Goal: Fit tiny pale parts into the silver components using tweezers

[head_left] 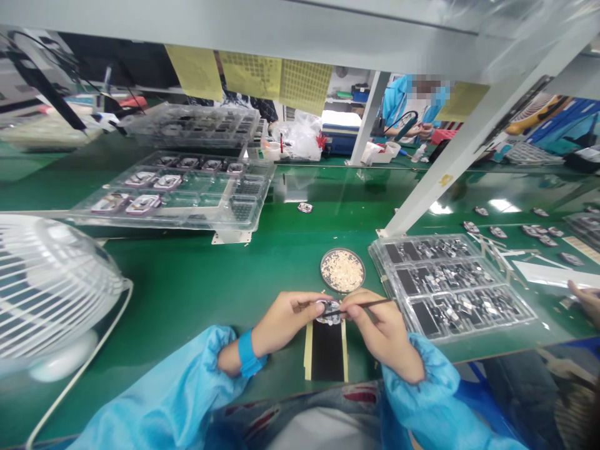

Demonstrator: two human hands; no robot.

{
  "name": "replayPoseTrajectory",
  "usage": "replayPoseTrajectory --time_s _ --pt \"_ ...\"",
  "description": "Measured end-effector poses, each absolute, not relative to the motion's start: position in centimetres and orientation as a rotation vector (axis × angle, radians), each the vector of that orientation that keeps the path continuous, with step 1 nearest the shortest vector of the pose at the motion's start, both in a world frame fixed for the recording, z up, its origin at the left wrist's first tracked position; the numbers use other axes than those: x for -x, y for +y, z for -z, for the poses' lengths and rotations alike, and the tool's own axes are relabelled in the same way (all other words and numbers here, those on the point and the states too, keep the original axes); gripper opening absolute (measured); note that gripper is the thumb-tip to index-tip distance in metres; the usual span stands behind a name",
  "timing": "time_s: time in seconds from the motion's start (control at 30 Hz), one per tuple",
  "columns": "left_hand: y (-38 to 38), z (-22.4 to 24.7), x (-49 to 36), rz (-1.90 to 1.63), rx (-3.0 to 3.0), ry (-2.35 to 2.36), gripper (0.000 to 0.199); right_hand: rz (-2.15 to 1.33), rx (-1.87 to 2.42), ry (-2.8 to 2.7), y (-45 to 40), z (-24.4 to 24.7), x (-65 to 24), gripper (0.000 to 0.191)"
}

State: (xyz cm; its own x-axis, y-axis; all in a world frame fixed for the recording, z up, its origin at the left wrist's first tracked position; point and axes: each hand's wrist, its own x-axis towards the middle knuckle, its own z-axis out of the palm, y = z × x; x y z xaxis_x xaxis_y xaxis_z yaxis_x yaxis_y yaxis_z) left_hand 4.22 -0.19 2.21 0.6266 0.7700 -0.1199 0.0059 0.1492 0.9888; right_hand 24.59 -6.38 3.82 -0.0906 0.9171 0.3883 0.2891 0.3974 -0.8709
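Note:
My left hand (293, 317) pinches the left edge of a small oval device part (329, 311) with a pale rim and dark inside. In my right hand (379, 325) is a thin dark pointed tool (375, 303), its tip hidden at the part. Both hands are close together above a black mat (327, 356) edged with yellow tape. Just beyond them sits a round dish (342, 270) of small pale pieces. A blue band circles my left wrist.
A white fan (56, 287) stands at left. Clear trays (178, 215) hold similar parts at back left; another tray (457, 284) of small components lies right. A slanted post (435, 150) rises behind it. Another person's hand (585, 300) is at far right.

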Motion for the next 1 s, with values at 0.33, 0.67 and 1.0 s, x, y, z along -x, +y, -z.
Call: replayPoseTrajectory --time_s 0.33,0.67,1.0 --pt "-0.1 -1.2 -4.2 -0.538 -1.417 0.666 0.033 -0.917 1.204 -1.564 -5.8 -3.0 -24.9 0.028" --pt "0.0 -1.7 -4.3 -0.49 -1.527 0.644 0.035 -1.145 1.319 -1.272 -5.0 -2.6 -24.2 0.038" --pt "-0.3 -1.6 -4.3 -0.595 -1.517 0.793 0.03 -1.179 1.319 -1.077 -5.2 -2.1 -23.8 0.038"
